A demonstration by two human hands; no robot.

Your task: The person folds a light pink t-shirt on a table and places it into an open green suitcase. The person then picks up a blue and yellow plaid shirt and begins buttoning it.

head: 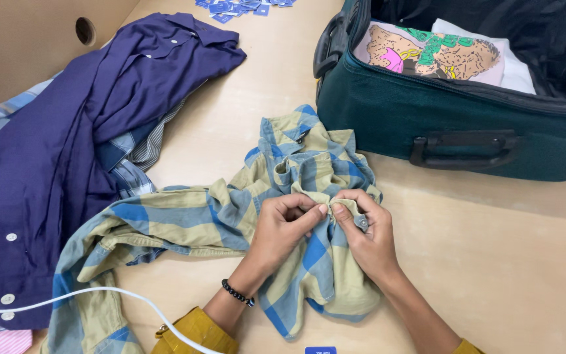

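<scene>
A crumpled plaid shirt in olive and blue lies on the light wooden table. My left hand and my right hand both pinch its front edge at the middle, thumbs almost touching. Under my right thumb sits a grey button on the fabric. A black bead bracelet circles my left wrist, and mustard-yellow sleeves cover my forearms.
An open dark green suitcase stands at the back right, with folded printed clothes inside. A purple shirt lies over other shirts on the left. A white cable crosses the front left. Small blue cards lie at the far edge.
</scene>
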